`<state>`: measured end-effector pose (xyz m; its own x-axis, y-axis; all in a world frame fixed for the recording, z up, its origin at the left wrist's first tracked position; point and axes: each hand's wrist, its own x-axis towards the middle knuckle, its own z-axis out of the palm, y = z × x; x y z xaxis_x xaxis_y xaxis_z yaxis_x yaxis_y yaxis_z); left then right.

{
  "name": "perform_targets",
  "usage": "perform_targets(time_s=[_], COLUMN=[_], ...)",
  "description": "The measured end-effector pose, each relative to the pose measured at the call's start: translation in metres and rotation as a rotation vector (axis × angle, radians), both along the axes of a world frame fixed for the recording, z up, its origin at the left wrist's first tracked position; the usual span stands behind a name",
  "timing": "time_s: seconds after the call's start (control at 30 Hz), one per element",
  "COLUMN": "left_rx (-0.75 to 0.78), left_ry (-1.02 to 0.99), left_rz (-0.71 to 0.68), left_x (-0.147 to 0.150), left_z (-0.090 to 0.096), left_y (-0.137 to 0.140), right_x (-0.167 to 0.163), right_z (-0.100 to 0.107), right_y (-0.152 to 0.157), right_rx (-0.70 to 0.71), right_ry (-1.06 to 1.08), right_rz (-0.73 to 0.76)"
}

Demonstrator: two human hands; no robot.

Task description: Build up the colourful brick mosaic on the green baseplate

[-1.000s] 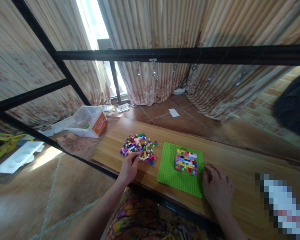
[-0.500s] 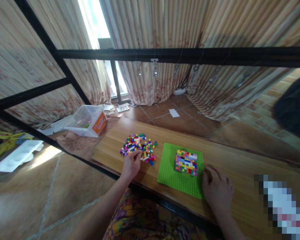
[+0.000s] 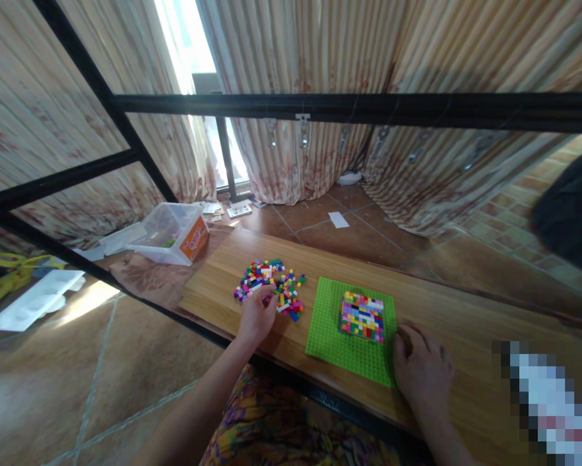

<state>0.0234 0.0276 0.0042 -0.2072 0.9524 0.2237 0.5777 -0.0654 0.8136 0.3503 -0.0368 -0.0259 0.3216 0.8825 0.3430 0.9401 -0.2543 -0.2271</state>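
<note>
Over the near side of a pile of small coloured toy bricks [image 3: 291, 285] is my left hand [image 3: 257, 317], fingers bent and drawn in at the tips. Some pinkish colour shows by the fingertips; whether it is a held brick or part of the pile is unclear. A bright green studded baseplate [image 3: 322, 330] lies to the right of the pile. On it stands a low, multicoloured block built of bricks [image 3: 362, 317]. My right hand [image 3: 424, 366] rests at the baseplate's right edge, fingers loosely bent and apart, the thumb side against the edge.
The wooden tabletop [image 3: 213, 278] extends to both sides. A clear plastic box [image 3: 167, 236] with an orange label stands beyond its left end. Black metal bars [image 3: 329, 107] cross in front of the curtains [image 3: 295, 52]. A pixelated patch covers the lower right.
My left hand has shifted slightly up and right at the pile, and its fingertips have turned a little. My right hand, the baseplate and the brick block look unchanged.
</note>
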Motion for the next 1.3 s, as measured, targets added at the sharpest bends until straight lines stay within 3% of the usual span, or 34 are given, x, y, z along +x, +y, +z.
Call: perform_targets(time_s=[0.3, 0.53, 0.77, 0.93, 1.1, 1.3], left_rx=[0.096, 0.154, 0.154, 0.167, 0.16, 0.074], left_ry=[0.265, 0.205, 0.074, 0.064, 0.271, 0.458], left_rz=[-0.022, -0.069, -0.307, -0.451, -0.56, -0.572], left_x=[0.007, 0.012, 0.053, 0.085, 0.105, 0.116], left_z=[0.003, 0.003, 0.022, 0.027, 0.028, 0.038], left_y=[0.005, 0.003, -0.015, -0.007, 0.009, 0.018], right_x=[0.002, 0.001, 0.0, -0.002, -0.005, -0.007], right_z=[-0.002, -0.002, -0.001, 0.001, 0.006, 0.008], right_y=[0.0, 0.0, 0.001, 0.001, 0.001, 0.001], right_rx=[0.009, 0.003, 0.017, 0.03, 0.025, 0.026], right_ry=[-0.005, 0.005, 0.004, 0.002, 0.01, 0.041], right_rz=[0.015, 0.007, 0.01, 0.018, 0.011, 0.011])
